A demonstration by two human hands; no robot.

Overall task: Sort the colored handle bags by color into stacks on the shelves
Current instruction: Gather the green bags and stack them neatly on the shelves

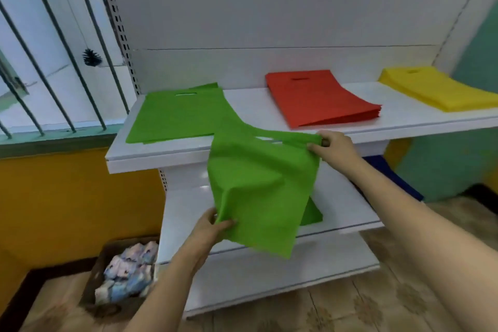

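green bag hanging in the air in front of the top shelf | right hand fingers gripping its handle end; left hand pinching the lower corner | green stack, red stack, yellow stack lying flat up there, well apart

The white top shelf carries three flat stacks of bags, well apart: a green stack at the left end, a red stack in the middle and a yellow stack at the right end. On the shelf below lies something green, mostly hidden. On the patterned floor, beside the lowest shelf, stands a cardboard box with crumpled pale cloth.
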